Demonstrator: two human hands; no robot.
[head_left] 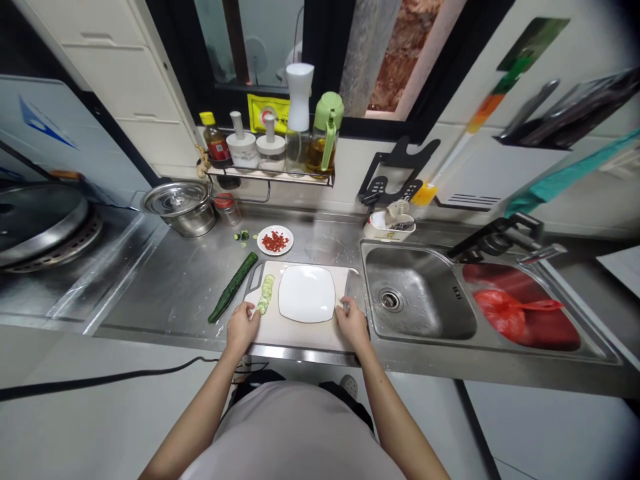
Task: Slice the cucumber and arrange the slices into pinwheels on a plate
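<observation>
A pale cutting board [300, 333] lies on the steel counter with a white square plate [307, 293] on it. A row of cucumber slices [267, 292] lies along the board's left side. My left hand [242, 327] rests at the board's near left corner, fingers curled beside the slices. My right hand [352, 323] rests at the board's right edge, fingers curled near the plate's corner. What either hand holds is hidden. A whole cucumber [233, 287] lies on the counter left of the board.
A small dish of chopped red chili [275, 241] sits behind the board, cucumber ends [243, 236] beside it. A steel pot [181, 207] and wok [40, 220] stand left. The double sink [417, 293] is right, with a red bag [505, 312] in the far basin.
</observation>
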